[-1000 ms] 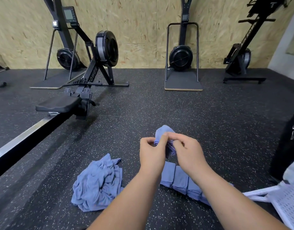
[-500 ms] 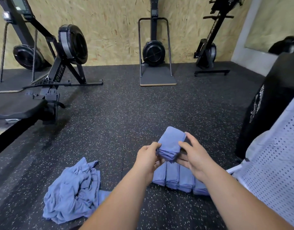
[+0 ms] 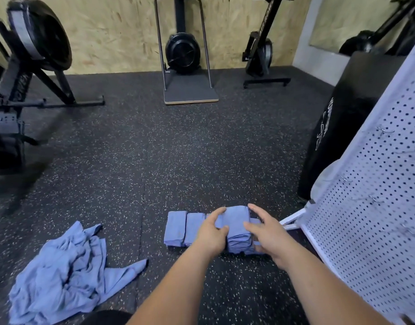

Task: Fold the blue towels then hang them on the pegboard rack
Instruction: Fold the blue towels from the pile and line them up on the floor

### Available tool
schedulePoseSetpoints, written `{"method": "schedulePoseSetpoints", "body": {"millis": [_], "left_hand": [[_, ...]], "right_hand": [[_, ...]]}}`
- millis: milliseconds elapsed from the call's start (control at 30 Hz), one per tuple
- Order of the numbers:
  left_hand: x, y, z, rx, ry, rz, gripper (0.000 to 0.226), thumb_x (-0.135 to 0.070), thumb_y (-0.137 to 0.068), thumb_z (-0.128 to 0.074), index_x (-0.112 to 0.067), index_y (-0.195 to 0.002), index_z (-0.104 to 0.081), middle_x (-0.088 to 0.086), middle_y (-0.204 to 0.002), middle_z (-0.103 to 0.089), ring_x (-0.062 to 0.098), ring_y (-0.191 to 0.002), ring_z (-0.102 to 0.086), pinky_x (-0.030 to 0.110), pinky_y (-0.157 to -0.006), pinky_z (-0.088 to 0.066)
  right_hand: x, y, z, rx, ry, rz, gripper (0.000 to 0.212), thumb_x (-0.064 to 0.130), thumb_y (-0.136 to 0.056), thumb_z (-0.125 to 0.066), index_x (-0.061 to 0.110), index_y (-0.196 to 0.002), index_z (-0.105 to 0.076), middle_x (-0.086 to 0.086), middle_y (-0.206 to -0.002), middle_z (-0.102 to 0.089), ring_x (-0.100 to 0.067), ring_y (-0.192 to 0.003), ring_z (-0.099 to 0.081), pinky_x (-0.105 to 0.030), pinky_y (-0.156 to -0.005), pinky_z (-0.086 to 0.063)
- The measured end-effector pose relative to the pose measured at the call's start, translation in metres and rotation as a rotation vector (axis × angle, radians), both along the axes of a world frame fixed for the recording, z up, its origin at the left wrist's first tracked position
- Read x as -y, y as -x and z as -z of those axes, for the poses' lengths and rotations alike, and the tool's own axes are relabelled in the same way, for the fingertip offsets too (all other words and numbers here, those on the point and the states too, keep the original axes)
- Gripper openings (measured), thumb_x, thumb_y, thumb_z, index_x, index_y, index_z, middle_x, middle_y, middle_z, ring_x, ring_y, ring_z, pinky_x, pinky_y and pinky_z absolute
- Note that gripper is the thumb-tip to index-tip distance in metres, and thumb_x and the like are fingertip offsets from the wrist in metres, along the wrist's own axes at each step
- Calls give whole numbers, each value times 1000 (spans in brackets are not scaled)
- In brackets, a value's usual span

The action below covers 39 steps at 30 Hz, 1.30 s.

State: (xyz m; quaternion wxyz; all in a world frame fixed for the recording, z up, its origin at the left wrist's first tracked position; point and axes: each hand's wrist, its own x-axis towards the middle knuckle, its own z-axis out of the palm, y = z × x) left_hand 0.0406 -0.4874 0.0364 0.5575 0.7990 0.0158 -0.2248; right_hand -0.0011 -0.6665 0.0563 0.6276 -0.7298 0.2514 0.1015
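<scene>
Nearest, on the floor (image 3: 178,160) by the left end of its near edge, lies one loose heap of blue towels (image 3: 61,273), not yet folded; how many it contains I cannot count. A little farther, the left hand (image 3: 211,234) closes its grip round one folded towel (image 3: 237,225). The right hand (image 3: 268,235) keeps an open grip, with fingers almost straight against the other side. Under it lies the row of folded towels (image 3: 178,227): two show plainly, others are hidden. At the right stands one pegboard rack (image 3: 377,184), and no blue towel hangs there. I judge the folding partly done and the hanging not begun.
</scene>
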Motion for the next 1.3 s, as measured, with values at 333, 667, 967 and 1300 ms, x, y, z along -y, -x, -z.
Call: {"method": "schedulePoseSetpoints", "body": {"millis": [333, 667, 967, 1300], "left_hand": [[54, -13, 108, -122, -106, 140, 52, -23, -100, -66, -43, -145, -52, 28, -132, -66, 49, -112, -66, 52, -96, -56], [101, -52, 155, -5, -140, 270, 77, -23, -103, -67, -52, -161, -27, 0, -149, -56, 28, -106, -72, 31, -82, -57], [122, -102, 199, 143, -394, 391, 79, -32, -101, -65, -41, -165, -20, 1, -117, -66, 27, -117, -57, 44, -99, -51], [126, -103, 224, 300, -704, 558, 76, -46, -102, -60, -38, -166, -19, 9, -137, -42, 30, -127, -37, 41, -104, -42]], "right_hand": [[31, -12, 102, -115, 231, -33, 67, -5, -94, -55, 39, -145, -59, -6, -137, -65, -20, -104, -67, -35, -88, -56], [83, -49, 167, -62, 399, 3, 70, 2, -101, -55, 48, -153, -48, 6, -156, -52, -7, -103, -60, -34, -97, -49], [98, -90, 218, -30, 501, -47, 67, 0, -103, -51, 35, -160, -43, 3, -160, -45, -16, -143, -46, -24, -111, -36], [103, -94, 249, -202, 686, -162, 72, 15, -102, -62, 47, -161, -34, -5, -153, -44, -28, -131, -51, -42, -111, -46]]}}
